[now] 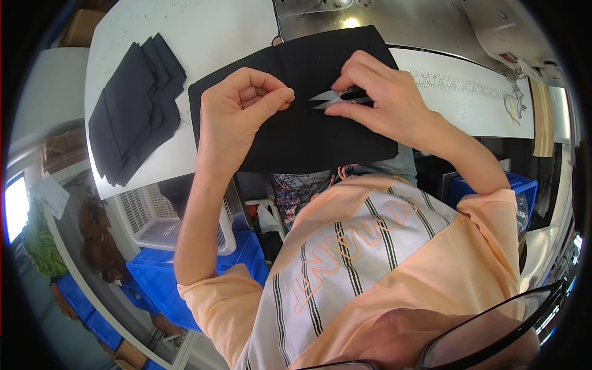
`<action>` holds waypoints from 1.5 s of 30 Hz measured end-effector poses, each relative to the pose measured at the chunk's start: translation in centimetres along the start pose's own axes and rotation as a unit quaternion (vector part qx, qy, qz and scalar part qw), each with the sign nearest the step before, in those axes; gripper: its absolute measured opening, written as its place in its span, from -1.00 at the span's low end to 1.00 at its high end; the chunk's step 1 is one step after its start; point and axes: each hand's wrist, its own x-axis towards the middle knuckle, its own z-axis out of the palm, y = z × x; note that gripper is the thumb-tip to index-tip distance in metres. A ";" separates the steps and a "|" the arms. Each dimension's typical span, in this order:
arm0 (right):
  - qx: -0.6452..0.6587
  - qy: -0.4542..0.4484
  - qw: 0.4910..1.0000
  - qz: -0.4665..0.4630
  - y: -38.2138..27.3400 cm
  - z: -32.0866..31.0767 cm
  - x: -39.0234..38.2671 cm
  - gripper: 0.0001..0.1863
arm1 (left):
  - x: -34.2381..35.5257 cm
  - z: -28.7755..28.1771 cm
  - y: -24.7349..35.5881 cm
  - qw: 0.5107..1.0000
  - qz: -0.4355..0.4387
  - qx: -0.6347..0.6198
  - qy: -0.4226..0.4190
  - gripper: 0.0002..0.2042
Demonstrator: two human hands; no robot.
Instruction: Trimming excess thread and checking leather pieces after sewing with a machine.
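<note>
A black piece of fabric [290,142] lies across the table's near edge and hangs toward my lap. Over its middle, my left hand [237,102] is closed in a pinch, thumb against forefinger; whatever is between the tips is too small to make out. My right hand [391,98] is wrapped round thread snips [333,97]. The two pointed blades are spread apart and face the left fingertips, with a short gap between. Part of the snips' body is hidden by the right fingers.
Several black fabric pieces [132,114] lie stacked on the white table [203,24] at left. A metal machine bed [407,24] is at the back right, beside a printed ruler [459,83]. Below the table stand a white basket [151,216] and a blue crate [163,277].
</note>
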 end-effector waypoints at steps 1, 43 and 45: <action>-0.012 -0.003 1.000 -0.021 -0.2 0.5 0.4 -0.70 | -0.1 0.1 -0.1 0.999 0.002 -0.032 0.002 -0.92; 0.188 0.000 0.979 0.081 4.0 -3.0 1.7 -0.78 | -17.1 -8.6 1.1 0.817 0.021 0.284 0.502 -0.77; 0.165 -0.045 0.985 -0.029 2.3 0.3 5.7 -0.80 | -26.5 -12.2 1.9 0.556 -0.023 0.591 0.584 -0.77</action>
